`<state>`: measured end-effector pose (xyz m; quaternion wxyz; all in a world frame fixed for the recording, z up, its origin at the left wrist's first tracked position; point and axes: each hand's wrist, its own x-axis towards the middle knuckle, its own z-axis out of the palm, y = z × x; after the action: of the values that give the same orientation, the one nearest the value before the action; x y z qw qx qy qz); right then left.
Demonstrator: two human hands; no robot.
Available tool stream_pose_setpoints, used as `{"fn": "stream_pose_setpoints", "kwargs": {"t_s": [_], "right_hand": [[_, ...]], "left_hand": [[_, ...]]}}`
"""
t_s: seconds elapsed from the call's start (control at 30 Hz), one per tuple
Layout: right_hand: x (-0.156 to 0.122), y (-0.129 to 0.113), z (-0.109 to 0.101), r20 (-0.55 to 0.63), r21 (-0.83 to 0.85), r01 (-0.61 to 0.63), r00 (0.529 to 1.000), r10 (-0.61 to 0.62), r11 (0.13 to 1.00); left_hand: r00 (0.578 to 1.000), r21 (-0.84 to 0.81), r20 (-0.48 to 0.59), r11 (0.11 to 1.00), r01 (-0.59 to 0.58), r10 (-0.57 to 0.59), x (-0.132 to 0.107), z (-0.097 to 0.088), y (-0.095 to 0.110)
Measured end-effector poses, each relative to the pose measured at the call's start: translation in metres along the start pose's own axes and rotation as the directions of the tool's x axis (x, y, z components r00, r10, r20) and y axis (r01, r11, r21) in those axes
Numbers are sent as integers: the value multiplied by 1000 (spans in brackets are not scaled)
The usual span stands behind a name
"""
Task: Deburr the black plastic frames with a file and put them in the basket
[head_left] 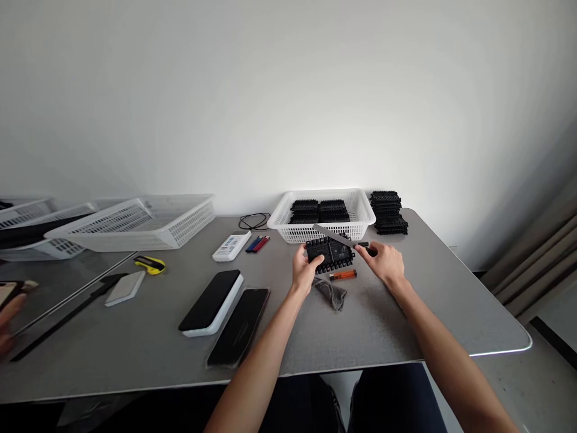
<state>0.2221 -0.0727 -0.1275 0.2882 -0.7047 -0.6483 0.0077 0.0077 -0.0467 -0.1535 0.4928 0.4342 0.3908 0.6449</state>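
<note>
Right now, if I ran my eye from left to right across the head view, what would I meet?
Another person's hand, yellow cutter, black-topped white block, red lighter, left hand, orange lighter, right hand, curtain.

Pale wall (288, 108), grey table (369, 331), beige curtain (538, 267) at right
</note>
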Motion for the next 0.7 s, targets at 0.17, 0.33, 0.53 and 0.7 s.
{"fn": "stream_pose_setpoints", "kwargs": {"t_s": [0.17,0.33,0.53,0.7], "right_hand": [[3,6,-4,-22,7,-57,998,57,998],[1,3,-2,-11,38,-14,1000,15,999],[3,6,-4,-40,71,-62,997,65,996],[1,3,-3,-13,98,-18,1000,19,995]], "left_hand": [[1000,8,-21,1000,7,-7,1,0,0],[1000,-17,-4,1000,4,-4,1,0,2],[1000,-5,-9,1000,-3,3,1,1,2],[1000,-9,-13,1000,-6,6,1,-1,1]]}}
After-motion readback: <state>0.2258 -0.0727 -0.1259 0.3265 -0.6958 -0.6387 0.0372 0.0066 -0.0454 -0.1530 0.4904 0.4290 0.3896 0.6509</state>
